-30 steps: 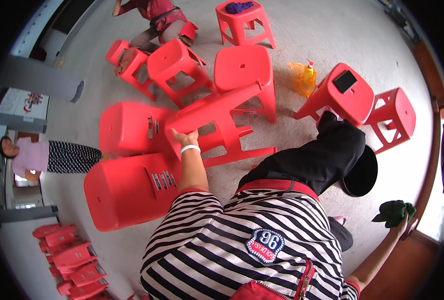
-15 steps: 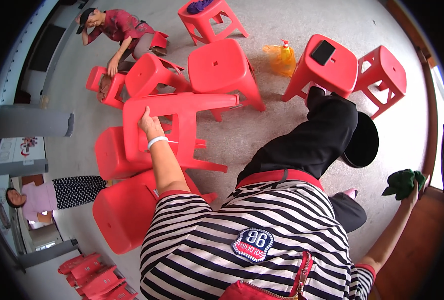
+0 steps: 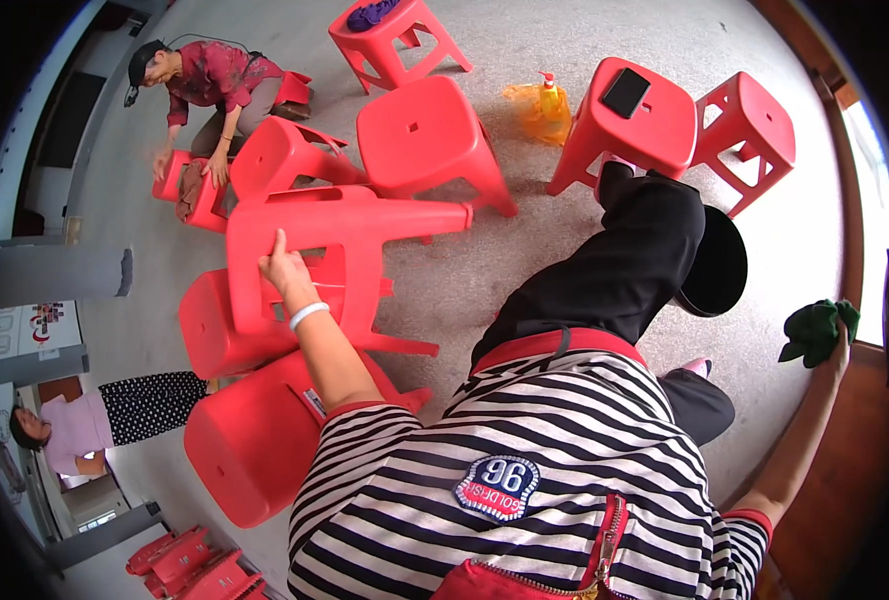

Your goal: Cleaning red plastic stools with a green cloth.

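My left hand (image 3: 282, 268) grips the edge of a red plastic stool (image 3: 334, 235) that lies tipped on its side, legs pointing right. A white band sits on that wrist. Under and beside it lie two more overturned red stools (image 3: 249, 440). Far out to the right, my right hand (image 3: 840, 338) holds a dark green cloth (image 3: 812, 330) at arm's length. My raised leg in black trousers (image 3: 614, 270) stretches toward an upright red stool (image 3: 632, 125) with a black phone (image 3: 625, 92) on its seat.
Several more red stools stand upright on the grey floor, one (image 3: 389, 30) with a purple cloth on it. A yellow spray bottle (image 3: 547, 100) lies by an orange bag. One person (image 3: 209, 85) crouches wiping a stool at upper left; another person (image 3: 74, 425) stands at lower left.
My left hand has pulled the tipped stool closer and turned it, and my view has shifted so the stools sit lower in the picture. My right hand keeps the green cloth out to the side.
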Available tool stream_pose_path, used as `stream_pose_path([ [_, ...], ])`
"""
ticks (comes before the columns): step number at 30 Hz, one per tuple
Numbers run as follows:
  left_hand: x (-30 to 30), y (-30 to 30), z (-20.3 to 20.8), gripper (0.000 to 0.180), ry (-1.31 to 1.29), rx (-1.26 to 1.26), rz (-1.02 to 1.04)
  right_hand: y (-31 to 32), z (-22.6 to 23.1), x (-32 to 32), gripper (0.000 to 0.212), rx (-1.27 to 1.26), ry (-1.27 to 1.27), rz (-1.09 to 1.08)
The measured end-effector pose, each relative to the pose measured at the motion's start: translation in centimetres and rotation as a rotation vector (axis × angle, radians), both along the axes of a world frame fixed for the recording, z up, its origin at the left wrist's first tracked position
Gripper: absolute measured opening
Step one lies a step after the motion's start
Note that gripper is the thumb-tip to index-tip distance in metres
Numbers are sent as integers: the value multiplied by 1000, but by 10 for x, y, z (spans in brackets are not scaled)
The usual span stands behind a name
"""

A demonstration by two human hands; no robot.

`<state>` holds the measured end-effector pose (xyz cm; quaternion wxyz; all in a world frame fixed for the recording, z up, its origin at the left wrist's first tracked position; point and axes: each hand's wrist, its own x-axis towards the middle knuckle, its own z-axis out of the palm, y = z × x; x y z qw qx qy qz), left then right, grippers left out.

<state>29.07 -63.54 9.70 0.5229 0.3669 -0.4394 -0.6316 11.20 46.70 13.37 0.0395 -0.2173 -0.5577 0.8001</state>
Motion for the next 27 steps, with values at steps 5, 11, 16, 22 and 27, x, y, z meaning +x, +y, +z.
stream_pose_path([
  [5, -7, -30, 58, 30, 155, -34, -38, -22, 4, -18, 45, 141, 71, 17],
  [11, -17, -51, 98, 25, 168, -141, -66, -40, 2, -21, 49, 357, 75, -97],
  [16, -16, -42, 77, 23, 176, -205, -147, -59, 10, -18, 52, 292, 75, -77],
  [22, 11, -7, -57, 44, -376, 181, -42, -53, 7, -19, 48, 301, 101, -60],
  [27, 32, 84, -131, 51, -348, 335, -213, -22, -4, -3, 40, 57, -24, -24],
])
